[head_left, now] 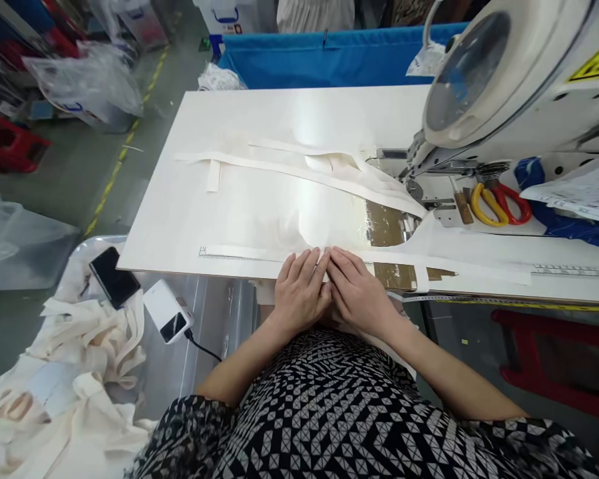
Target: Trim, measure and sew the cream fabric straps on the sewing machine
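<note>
- A red stool [10,143] stands on the floor, far to my left.
- Pale cloth scraps [102,332] are heaped in and over a clear bin [212,313] beside the table.
- A dark phone [114,277] lies at the top of that heap, and a white power bank [167,311] with a black cord sits just right of it.
- The white table [180,213] spreads in front of me, with ruler marks [234,257] along its near edge.
- Farther back on it, loose cloth strips [279,166] run rightward to the sewing machine [509,73].
- My left hand [302,286] rests at the near edge, fingers straight and side by side, tips on the long white strip [402,257].
- My right hand [362,289] meets it from the other side, fingers closed up together, tips angled in against the left ones. I cannot tell whether either hand pinches the cloth.
- That strip lies along the near edge, passing under my fingertips and reaching out on both sides.
- Right of the needle area lie a wooden-handled tool [462,208] and scissors [499,207] with yellow and red handles.
- Papers [584,193] lie partly over blue cloth [564,223] at far right.
</note>
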Available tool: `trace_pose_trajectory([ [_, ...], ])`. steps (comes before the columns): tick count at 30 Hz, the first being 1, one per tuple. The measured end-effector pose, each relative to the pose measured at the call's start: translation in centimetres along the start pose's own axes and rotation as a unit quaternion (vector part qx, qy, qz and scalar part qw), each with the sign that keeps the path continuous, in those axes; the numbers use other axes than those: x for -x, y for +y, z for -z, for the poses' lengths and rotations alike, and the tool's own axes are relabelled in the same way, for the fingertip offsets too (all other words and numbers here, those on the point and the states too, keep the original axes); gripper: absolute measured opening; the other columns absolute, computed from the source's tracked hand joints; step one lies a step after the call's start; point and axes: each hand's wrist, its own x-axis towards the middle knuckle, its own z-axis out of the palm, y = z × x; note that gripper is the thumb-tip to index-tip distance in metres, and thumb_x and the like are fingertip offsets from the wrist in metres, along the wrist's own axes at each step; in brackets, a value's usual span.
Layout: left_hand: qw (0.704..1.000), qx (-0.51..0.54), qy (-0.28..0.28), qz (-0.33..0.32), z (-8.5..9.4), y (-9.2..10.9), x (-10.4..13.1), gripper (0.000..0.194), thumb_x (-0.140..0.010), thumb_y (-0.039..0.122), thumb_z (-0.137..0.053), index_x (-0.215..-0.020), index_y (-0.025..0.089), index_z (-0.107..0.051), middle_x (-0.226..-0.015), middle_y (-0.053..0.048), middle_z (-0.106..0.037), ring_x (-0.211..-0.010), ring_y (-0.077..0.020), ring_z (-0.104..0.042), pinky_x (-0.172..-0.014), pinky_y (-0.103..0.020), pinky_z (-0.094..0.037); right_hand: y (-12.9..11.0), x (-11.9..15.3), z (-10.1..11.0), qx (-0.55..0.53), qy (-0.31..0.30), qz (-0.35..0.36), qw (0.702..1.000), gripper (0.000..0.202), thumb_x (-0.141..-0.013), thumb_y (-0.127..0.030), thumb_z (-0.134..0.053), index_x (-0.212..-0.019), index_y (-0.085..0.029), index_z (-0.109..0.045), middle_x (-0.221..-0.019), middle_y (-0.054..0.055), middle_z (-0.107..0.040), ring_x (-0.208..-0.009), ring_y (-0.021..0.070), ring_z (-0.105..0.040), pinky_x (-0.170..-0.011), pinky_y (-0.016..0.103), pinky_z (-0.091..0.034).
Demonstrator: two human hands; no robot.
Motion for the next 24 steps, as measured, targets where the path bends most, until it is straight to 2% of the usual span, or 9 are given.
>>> trace_pose_trajectory([
  [3,1.0,-0.004,-0.024,-0.002,-0.4,-0.5,0.4,0.048,-0.097,0.03,-0.048,-0.143,0.018,-0.05,-0.145,-0.008,-0.054,-0.134,-0.0257,-0.048,-0.119,-0.043,-0.031,1.5,1.2,0.8,-0.014,-0.015,-0.012,1.0,0.048,-0.101,-0.02,-0.036,-0.147,-0.007,-0.042,-0.149,0.019,-0.045,-0.143,0.0295,-0.034,-0.117,0.054,-0.039],
  [5,1.0,-0.003,-0.031,-0.001,-0.4,-0.8,0.7,0.048,-0.096,0.029,-0.049,-0.143,0.019,-0.05,-0.145,-0.01,-0.053,-0.134,-0.0276,-0.048,-0.119,-0.046,-0.031,2.0,2.3,0.7,0.002,-0.016,-0.044,0.999,0.05,-0.103,-0.024,-0.039,-0.15,-0.008,-0.038,-0.153,0.018,-0.04,-0.146,0.0291,-0.029,-0.12,0.056,-0.033],
  [9,1.0,0.012,-0.01,-0.009,-0.2,-1.0,0.9,0.048,-0.097,0.025,-0.045,-0.144,0.014,-0.049,-0.148,-0.013,-0.049,-0.136,-0.0274,-0.046,-0.12,-0.045,-0.027,1.0,3.2,-1.7,0.037,-0.029,-0.098,0.994,0.053,-0.102,-0.028,-0.043,-0.151,-0.008,-0.038,-0.158,0.016,-0.032,-0.149,0.0307,-0.02,-0.123,0.058,-0.026],
  [12,0.999,0.03,-0.005,-0.021,-0.3,-1.2,0.8,0.052,-0.097,0.022,-0.038,-0.148,0.012,-0.042,-0.151,-0.012,-0.046,-0.137,-0.0246,-0.044,-0.121,-0.041,-0.023,-0.7,1.9,-4.0,0.036,-0.017,-0.08,0.996,0.054,-0.099,-0.025,-0.042,-0.147,-0.001,-0.042,-0.154,0.02,-0.037,-0.149,0.0312,-0.021,-0.123,0.056,-0.027],
  [15,0.999,0.033,-0.012,-0.017,-0.5,-1.8,0.7,0.057,-0.096,0.021,-0.035,-0.153,0.015,-0.034,-0.154,-0.008,-0.043,-0.137,-0.0239,-0.044,-0.121,-0.041,-0.018,-2.2,0.0,-4.8,0.029,0.018,-0.062,0.998,0.053,-0.096,-0.02,-0.039,-0.14,0.008,-0.046,-0.149,0.026,-0.043,-0.147,0.0334,-0.026,-0.122,0.054,-0.03],
  [18,1.0,0.018,-0.009,-0.022,-0.6,-2.6,0.7,0.059,-0.097,0.025,-0.038,-0.154,0.017,-0.031,-0.153,-0.005,-0.045,-0.134,-0.0256,-0.046,-0.122,-0.042,-0.016,-2.6,-1.1,-3.4,0.012,0.039,-0.034,0.999,0.052,-0.095,-0.017,-0.035,-0.137,0.01,-0.049,-0.144,0.027,-0.048,-0.144,0.0324,-0.033,-0.118,0.05,-0.038],
  [21,1.0,-0.009,-0.007,-0.028,-0.5,-3.1,0.7,0.059,-0.097,0.029,-0.043,-0.154,0.016,-0.032,-0.151,-0.007,-0.047,-0.134,-0.0291,-0.046,-0.122,-0.045,-0.018,-2.1,-0.6,-0.9,0.009,0.072,-0.021,0.997,0.048,-0.097,-0.015,-0.033,-0.14,-0.003,-0.05,-0.139,0.019,-0.056,-0.138,0.0254,-0.043,-0.113,0.048,-0.045],
  [24,0.999,-0.015,-0.014,-0.038,-0.5,-3.1,0.7,0.058,-0.097,0.027,-0.042,-0.153,0.012,-0.033,-0.152,-0.01,-0.045,-0.139,-0.03,-0.04,-0.122,-0.046,-0.02,-0.9,0.6,1.1,0.035,0.142,-0.045,0.988,0.041,-0.098,-0.015,-0.039,-0.136,-0.013,-0.053,-0.129,0.014,-0.064,-0.129,0.0246,-0.053,-0.11,0.052,-0.047],
])
